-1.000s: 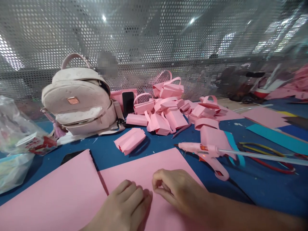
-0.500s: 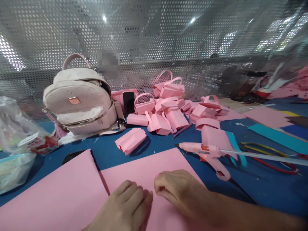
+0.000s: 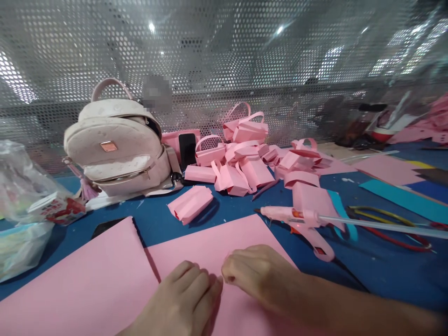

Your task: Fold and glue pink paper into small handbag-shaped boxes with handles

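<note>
Large pink paper (image 3: 80, 275) spreads before me, with a left part overlapping or parting from a right part (image 3: 210, 240); the left part's upper edge is ragged and lifted, casting a shadow. My left hand (image 3: 185, 298) is closed at that edge, fingers curled over the paper and thumb toward the right. Almost touching it, my right hand (image 3: 259, 275) is closed in a pinch low over the right part. Its fingertips are mostly hidden against the paper. To the right lies a pink glue gun (image 3: 297, 219) with a clear glue stick in its back.
Small pink paper bags (image 3: 245, 168) are heaped at the back, and one folded pink piece (image 3: 191, 204) lies nearer. A white backpack (image 3: 115, 144), a phone (image 3: 187, 150) and plastic bags (image 3: 24, 247) stand left. Pliers (image 3: 392, 228) and a blue strip (image 3: 406, 198) lie right.
My right hand has shifted slightly left, closer to my left hand, with its fingers still curled. The left hand and the paper look nearly the same.
</note>
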Demonstrator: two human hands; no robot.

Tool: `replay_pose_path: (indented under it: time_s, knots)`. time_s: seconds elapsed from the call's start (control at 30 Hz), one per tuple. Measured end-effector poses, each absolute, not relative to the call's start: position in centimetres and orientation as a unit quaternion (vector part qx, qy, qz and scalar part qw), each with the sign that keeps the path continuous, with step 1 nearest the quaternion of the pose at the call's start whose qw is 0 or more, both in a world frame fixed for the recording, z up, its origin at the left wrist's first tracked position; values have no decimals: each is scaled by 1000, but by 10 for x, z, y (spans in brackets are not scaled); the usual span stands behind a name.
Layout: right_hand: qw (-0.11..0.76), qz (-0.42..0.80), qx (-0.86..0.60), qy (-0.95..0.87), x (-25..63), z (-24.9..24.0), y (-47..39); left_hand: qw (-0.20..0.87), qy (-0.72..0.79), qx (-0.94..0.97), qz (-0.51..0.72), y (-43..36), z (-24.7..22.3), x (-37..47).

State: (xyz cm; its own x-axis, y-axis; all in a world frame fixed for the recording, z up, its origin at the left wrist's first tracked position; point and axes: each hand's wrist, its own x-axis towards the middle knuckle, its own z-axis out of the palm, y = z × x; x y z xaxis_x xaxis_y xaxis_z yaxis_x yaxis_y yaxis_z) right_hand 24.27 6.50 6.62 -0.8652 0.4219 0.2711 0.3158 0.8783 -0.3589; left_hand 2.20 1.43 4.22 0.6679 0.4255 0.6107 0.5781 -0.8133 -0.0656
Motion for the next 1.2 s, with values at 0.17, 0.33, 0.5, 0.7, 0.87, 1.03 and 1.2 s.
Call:
replay_pose_path:
  time_s: [0.17, 0.33, 0.5, 0.7, 0.87, 1.03, 1.2]
  knots:
    - [208, 182, -235, -932, 247, 60, 66, 116, -274, -909, -293, 13, 42, 21]
    - [264, 239, -243, -902, 249, 62, 67, 113, -269, -911, -292, 13, 41, 20]
    - [295, 210, -238, -901, 247, 62, 67, 108, -268, -908, -304, 15, 41, 21]
    - [297, 278, -241, -881, 249, 57, 68, 107, -272, -907, -303, 16, 39, 20]
    - [299, 303, -236, -874, 252, 58, 68, 110, -267, -908, -304, 17, 38, 21]
    - [281, 267, -214, -896, 250, 61, 71, 97, -268, -914, -289, 16, 41, 20]
    - [287, 197, -136, -928, 245, 83, 64, 52, -275, -927, -251, 8, 53, 18]
